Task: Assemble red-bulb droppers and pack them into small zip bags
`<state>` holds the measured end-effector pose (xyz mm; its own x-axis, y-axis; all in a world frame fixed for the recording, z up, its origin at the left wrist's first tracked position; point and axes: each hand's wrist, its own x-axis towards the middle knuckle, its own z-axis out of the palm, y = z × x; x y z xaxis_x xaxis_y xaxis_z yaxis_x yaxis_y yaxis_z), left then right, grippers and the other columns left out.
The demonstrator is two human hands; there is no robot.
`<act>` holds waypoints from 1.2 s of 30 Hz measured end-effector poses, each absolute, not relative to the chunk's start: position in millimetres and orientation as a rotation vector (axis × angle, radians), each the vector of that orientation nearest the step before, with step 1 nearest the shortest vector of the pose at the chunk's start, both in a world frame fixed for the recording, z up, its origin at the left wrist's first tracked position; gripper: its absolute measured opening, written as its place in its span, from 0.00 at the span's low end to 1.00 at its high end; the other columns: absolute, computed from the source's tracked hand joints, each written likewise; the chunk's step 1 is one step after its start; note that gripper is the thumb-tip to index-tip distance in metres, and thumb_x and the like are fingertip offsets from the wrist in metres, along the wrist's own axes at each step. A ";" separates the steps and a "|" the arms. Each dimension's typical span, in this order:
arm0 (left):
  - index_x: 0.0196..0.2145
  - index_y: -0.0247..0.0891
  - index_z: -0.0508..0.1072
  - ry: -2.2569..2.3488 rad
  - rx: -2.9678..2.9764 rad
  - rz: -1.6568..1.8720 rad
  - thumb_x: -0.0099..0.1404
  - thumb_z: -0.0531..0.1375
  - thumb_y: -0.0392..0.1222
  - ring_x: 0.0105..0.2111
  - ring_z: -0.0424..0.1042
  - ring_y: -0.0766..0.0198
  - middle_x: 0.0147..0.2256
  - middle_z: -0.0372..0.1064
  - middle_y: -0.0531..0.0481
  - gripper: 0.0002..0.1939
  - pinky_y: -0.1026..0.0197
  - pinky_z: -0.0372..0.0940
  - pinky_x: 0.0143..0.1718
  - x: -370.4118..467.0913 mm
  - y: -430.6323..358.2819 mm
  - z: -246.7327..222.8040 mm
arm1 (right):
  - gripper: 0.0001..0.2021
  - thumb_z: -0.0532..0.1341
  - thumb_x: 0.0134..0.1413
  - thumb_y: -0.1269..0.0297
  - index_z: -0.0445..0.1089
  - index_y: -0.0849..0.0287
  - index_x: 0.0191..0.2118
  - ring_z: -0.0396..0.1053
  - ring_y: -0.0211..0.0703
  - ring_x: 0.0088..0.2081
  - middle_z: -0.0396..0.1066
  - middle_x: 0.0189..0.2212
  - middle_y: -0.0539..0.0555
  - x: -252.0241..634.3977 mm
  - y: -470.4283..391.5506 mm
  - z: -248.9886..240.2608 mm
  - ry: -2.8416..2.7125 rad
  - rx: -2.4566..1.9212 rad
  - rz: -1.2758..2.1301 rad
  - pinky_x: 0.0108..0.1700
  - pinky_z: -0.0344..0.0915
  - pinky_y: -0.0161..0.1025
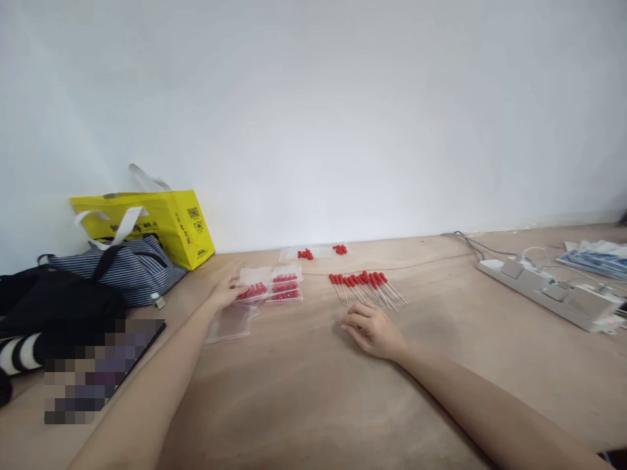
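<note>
My left hand (226, 292) has its fingers closed on the edge of a small clear plastic bag (253, 279) with several red pieces in it. Just right of that lies a stack of similar bags (286, 277), also with red pieces. Flat clear bags (228, 324) lie below my left hand, partly overlapped. My right hand (372, 329) rests on the table, fingers loosely bent and apart, with nothing visible in them. Beyond it, thin white sticks with red tips (363, 281) are laid side by side in a slanted row.
Loose red pieces (305, 254) lie on clear plastic near the wall. A yellow bag (181, 225), a striped bag (142, 271) and dark cloth (53, 297) crowd the left. A white power strip (548, 294) with cables and blue-white packets (597, 258) are at right.
</note>
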<state>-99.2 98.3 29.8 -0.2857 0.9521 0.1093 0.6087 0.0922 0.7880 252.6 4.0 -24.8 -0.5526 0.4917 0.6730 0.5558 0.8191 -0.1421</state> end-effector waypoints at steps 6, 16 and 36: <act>0.33 0.34 0.69 2.255 1.613 0.914 0.45 0.62 0.46 0.47 0.62 0.43 0.40 0.68 0.39 0.17 0.50 0.57 0.45 -118.4 69.6 26.6 | 0.07 0.52 0.54 0.68 0.67 0.60 0.34 0.62 0.38 0.31 0.66 0.29 0.53 252.9 4.5 -23.6 -2.263 -0.759 -0.128 0.34 0.58 0.36; 0.23 0.38 0.64 2.256 1.765 0.808 0.36 0.62 0.44 0.30 0.68 0.53 0.26 0.65 0.49 0.15 0.57 0.63 0.31 -133.4 3.0 17.6 | 0.07 0.52 0.54 0.69 0.67 0.60 0.34 0.63 0.37 0.31 0.66 0.29 0.53 248.7 2.0 -24.2 -2.297 -0.720 -0.161 0.34 0.57 0.36; 0.53 0.39 0.57 1.185 1.540 0.198 0.55 0.55 0.55 0.19 0.69 0.64 0.20 0.67 0.53 0.31 0.63 0.63 0.20 16.3 -52.2 27.9 | 0.09 0.59 0.49 0.61 0.68 0.58 0.36 0.63 0.40 0.36 0.66 0.32 0.53 240.2 -3.3 -24.8 -2.391 -0.821 0.123 0.38 0.58 0.39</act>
